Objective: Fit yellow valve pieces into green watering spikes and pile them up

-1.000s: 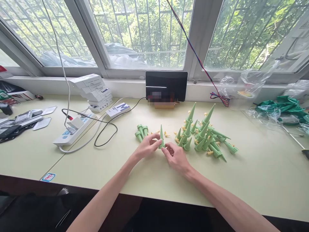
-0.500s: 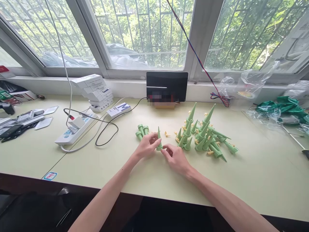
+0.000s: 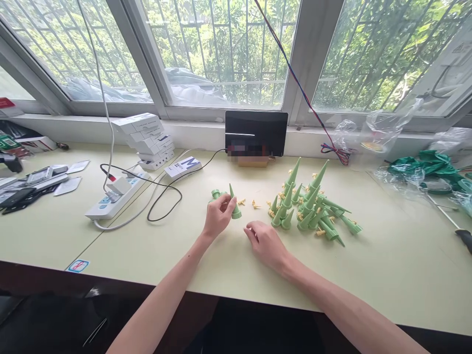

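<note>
My left hand (image 3: 217,214) pinches a green cone-shaped watering spike (image 3: 235,211), point up and slightly tilted, its wide cap at the bottom. More green spikes (image 3: 215,193) lie just behind that hand and are partly hidden by it. My right hand (image 3: 268,246) rests low over the table, apart from the held spike. Its thumb and fingers are drawn together; whether something small is between them is hidden. Two small yellow valves (image 3: 255,204) lie beyond the hands. To the right stands a cluster of green spikes (image 3: 286,201) with yellow valves attached, some lying on their sides.
A black tablet (image 3: 256,130) leans on a stand by the window. On the left are a power strip (image 3: 106,202) with cables, a stack of white boxes (image 3: 145,140) and a flat box (image 3: 183,167). Green and clear plastic wrapping (image 3: 429,169) lies at the right.
My left hand has moved left with the spike, which now tilts. My right hand has come away from the spike's base and stays almost in place. A second yellow valve shows more fully.
</note>
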`<state>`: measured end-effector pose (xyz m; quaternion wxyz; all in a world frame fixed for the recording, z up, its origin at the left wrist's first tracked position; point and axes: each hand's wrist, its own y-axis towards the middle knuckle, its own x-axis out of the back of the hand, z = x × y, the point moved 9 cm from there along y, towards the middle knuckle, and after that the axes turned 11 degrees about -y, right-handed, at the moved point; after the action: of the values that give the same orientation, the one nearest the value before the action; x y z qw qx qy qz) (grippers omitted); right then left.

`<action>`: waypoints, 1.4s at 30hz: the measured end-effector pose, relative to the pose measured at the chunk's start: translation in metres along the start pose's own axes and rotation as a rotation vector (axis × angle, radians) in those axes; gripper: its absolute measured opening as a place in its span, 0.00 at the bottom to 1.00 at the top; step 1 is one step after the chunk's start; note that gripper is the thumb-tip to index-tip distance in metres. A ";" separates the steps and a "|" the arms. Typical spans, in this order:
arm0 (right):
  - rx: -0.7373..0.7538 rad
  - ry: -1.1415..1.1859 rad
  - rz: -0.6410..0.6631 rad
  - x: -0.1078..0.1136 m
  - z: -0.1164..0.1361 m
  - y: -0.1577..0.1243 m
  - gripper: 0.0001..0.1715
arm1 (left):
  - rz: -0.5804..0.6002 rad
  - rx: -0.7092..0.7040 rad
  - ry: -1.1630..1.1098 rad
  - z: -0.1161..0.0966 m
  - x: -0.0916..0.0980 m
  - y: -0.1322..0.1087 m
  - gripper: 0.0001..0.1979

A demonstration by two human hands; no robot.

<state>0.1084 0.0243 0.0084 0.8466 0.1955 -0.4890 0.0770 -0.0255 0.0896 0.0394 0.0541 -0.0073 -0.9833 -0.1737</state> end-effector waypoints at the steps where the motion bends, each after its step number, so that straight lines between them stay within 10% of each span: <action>1: -0.005 -0.085 0.019 0.000 0.003 0.002 0.13 | -0.013 -0.008 0.001 -0.001 0.001 0.000 0.18; 12: -0.200 -0.636 0.138 -0.001 -0.001 0.058 0.20 | -0.090 -0.016 -0.024 0.002 0.011 0.001 0.16; 42: -0.063 -0.582 0.219 -0.024 0.003 0.076 0.15 | -0.082 0.014 -0.058 0.002 0.010 0.002 0.16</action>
<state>0.0692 0.0938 0.0084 0.6633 0.1291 -0.7312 0.0933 -0.0356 0.0919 0.0396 0.0185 0.0281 -0.9851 -0.1686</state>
